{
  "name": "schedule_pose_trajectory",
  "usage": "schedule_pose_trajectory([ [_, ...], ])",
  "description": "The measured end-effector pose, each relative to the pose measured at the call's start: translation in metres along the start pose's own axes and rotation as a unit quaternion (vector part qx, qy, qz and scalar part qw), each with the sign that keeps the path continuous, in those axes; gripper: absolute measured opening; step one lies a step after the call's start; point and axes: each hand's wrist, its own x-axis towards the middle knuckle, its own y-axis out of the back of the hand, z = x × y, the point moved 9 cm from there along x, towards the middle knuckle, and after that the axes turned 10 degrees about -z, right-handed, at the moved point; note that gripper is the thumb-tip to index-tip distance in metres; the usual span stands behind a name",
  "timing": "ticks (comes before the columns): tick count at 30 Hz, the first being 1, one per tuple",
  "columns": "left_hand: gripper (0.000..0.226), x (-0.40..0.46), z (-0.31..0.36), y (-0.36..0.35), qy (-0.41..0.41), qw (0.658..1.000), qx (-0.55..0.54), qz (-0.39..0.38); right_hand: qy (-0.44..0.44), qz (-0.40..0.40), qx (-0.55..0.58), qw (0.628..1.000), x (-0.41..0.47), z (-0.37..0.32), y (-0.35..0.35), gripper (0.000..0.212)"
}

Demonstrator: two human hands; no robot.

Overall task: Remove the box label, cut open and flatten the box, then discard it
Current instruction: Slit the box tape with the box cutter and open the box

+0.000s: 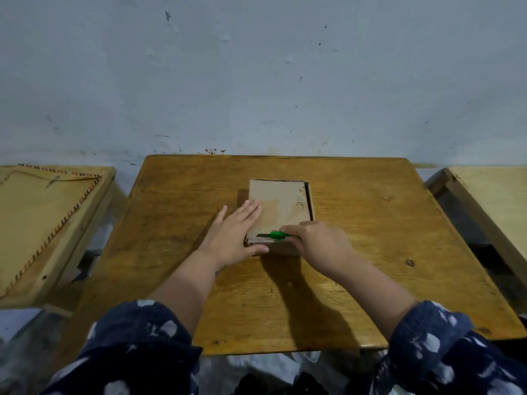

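A small brown cardboard box [281,205] lies flat-side-up in the middle of the wooden table [370,229]. My left hand [235,235] rests on the box's near left corner, fingers spread over the top and thumb against the front side. My right hand [319,243] grips a green utility knife [275,235], whose dark blade lies along the box's near top edge and points left. No label shows on the box's top; faint dark print runs along its right side.
A second wooden table [54,220] with a stitched-edge mat stands at the left. A pale wooden table [490,206] stands at the right. A stained wall [256,81] rises right behind the tables. White plastic bagging [273,369] lies below the near table edge.
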Motion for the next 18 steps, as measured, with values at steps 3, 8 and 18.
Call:
schedule_pose_trajectory([
  [3,0.092,-0.001,0.002,0.000,0.005,1.000,0.007,0.004,0.026,0.006,-0.047,0.999,0.004,-0.013,-0.001,0.035],
  [8,0.089,0.000,0.004,0.002,0.009,1.000,0.011,0.001,0.045,0.016,-0.095,0.994,0.007,-0.025,0.001,0.035],
  [18,0.092,-0.002,0.006,0.004,0.010,1.000,0.020,-0.010,0.053,-0.005,-0.157,0.986,0.009,-0.025,0.003,0.035],
])
